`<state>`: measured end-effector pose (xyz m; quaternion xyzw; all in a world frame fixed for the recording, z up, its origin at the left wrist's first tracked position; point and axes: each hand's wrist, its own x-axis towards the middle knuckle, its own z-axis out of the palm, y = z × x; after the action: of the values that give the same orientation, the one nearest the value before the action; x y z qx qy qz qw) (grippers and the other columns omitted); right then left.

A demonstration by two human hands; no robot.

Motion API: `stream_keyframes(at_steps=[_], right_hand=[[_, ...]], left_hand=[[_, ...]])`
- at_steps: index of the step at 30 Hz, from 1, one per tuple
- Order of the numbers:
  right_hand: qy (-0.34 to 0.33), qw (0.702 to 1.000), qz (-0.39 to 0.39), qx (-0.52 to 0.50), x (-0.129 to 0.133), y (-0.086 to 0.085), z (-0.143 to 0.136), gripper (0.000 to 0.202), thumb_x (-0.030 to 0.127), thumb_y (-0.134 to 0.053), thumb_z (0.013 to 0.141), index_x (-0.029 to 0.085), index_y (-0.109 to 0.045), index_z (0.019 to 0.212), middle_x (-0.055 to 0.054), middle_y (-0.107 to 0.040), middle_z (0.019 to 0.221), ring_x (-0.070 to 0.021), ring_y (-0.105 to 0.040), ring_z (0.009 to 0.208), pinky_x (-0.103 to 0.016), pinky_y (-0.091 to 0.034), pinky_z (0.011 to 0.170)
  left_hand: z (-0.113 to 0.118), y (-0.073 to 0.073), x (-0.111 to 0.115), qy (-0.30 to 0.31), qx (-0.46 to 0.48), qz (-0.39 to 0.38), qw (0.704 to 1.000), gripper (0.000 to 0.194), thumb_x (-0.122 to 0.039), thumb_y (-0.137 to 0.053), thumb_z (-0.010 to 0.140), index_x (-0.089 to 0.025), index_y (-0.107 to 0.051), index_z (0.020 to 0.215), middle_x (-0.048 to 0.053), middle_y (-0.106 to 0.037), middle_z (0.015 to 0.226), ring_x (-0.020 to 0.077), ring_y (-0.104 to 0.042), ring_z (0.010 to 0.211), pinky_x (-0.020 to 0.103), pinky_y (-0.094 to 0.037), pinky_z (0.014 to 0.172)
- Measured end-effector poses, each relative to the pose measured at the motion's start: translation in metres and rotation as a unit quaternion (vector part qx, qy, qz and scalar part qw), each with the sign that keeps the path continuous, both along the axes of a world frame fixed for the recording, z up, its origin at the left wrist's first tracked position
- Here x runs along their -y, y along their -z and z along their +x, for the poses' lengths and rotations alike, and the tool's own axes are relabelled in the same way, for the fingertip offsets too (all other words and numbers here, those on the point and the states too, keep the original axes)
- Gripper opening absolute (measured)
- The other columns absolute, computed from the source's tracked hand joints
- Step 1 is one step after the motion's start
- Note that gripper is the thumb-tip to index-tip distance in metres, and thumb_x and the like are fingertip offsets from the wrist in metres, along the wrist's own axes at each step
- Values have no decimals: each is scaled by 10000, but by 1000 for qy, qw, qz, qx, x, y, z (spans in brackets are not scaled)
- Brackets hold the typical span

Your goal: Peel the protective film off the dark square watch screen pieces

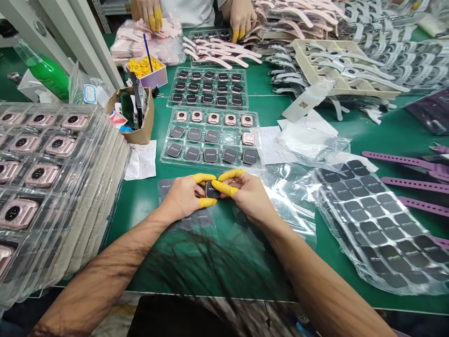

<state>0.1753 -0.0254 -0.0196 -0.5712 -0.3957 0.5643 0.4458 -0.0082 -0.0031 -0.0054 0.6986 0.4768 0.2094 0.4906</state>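
Observation:
A small square watch face with a dark, printed front [212, 189] is held between my two hands above the green table. My left hand [185, 194] grips its left side, with yellow covers on the fingertips. From the right, my right hand [245, 189] pinches it, a yellow-covered thumb lying over the front. Beneath my left hand lies a clear sheet with dark square stickers [205, 219]. Just beyond my hands sits a clear tray [163, 157] holding pink watch bodies in the back row and dark-faced squares in front, with one compartment bare.
Stacked trays of pink watch bodies [70, 210] stand at the left. Near them are a cardboard box [143, 126] and yellow finger covers [142, 67]. Sticker sheets [382, 229] and purple straps [414, 185] lie right. Another person's hands [242, 21] are across the table.

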Motion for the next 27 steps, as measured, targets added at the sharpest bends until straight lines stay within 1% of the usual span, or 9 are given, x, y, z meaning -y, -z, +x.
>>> stream_keyframes(at_steps=[2, 5, 8, 10, 12, 14, 18, 24, 27], right_hand=[[29, 1000, -2, 4, -1, 0, 1, 463, 437, -853, 604, 232, -613, 943, 37, -579, 790, -135, -630, 613, -288, -559, 572], [58, 996, 16, 68, -1, -2, 1, 377, 464, -721, 747, 244, -577, 1017, 26, -563, 835, -138, -622, 607, -293, -535, 539], [45, 967, 120, 219, 4, -6, -4, 241, 416, -594, 856, 221, -618, 996, -7, -596, 823, -138, -581, 612, -306, -496, 576], [43, 943, 187, 271, 9, -8, -9, 218, 390, -552, 887, 219, -640, 992, -38, -625, 866, -152, -574, 663, -327, -495, 632], [44, 944, 197, 262, 11, -8, -13, 209, 389, -567, 877, 220, -647, 972, -70, -647, 971, -173, -598, 736, -340, -510, 660], [35, 962, 156, 222, 12, -5, -14, 232, 409, -620, 835, 217, -650, 963, -82, -656, 1028, -188, -628, 758, -351, -532, 664], [17, 985, 98, 144, 8, 1, -14, 345, 449, -662, 790, 214, -640, 1041, -61, -670, 972, -184, -644, 730, -365, -556, 688], [32, 982, 120, 141, 7, 2, -15, 312, 460, -639, 796, 240, -644, 1017, -6, -636, 838, -170, -620, 724, -340, -556, 679], [18, 982, 117, 148, 6, 3, -15, 336, 458, -682, 757, 248, -636, 1015, -6, -643, 910, -151, -618, 684, -320, -546, 637]], left_hand=[[0, -1, -1, -6, 17, -23, 1000, 523, -208, -795, 656, -218, -675, 1165, -31, -718, 680, 161, -664, 674, 246, -497, 645], [-1, -2, -3, -41, 96, -89, 991, 579, -195, -826, 622, -178, -650, 1174, 3, -727, 755, 158, -682, 724, 245, -535, 693], [-2, -1, -5, -82, 180, -128, 972, 623, -198, -855, 594, -148, -627, 1172, 40, -726, 884, 138, -685, 756, 245, -557, 737], [-1, 1, -5, -92, 201, -126, 967, 642, -209, -867, 588, -144, -619, 1176, 40, -721, 895, 131, -685, 751, 247, -564, 747], [0, 3, -4, -95, 199, -116, 968, 655, -224, -871, 593, -142, -610, 1189, 33, -723, 849, 139, -692, 754, 255, -570, 765], [1, 4, -1, -96, 176, -92, 975, 657, -242, -865, 606, -143, -605, 1201, 29, -730, 810, 153, -703, 762, 261, -574, 773], [4, 2, 3, -89, 89, -27, 992, 618, -264, -840, 637, -155, -615, 1201, 23, -742, 802, 171, -714, 768, 251, -576, 742], [4, 3, 5, -66, 48, 39, 996, 535, -266, -811, 674, -166, -639, 1172, 1, -739, 753, 163, -716, 722, 236, -573, 699], [4, 5, 5, -55, 42, 64, 996, 517, -253, -815, 667, -171, -657, 1153, 12, -752, 828, 162, -716, 746, 243, -574, 734]])
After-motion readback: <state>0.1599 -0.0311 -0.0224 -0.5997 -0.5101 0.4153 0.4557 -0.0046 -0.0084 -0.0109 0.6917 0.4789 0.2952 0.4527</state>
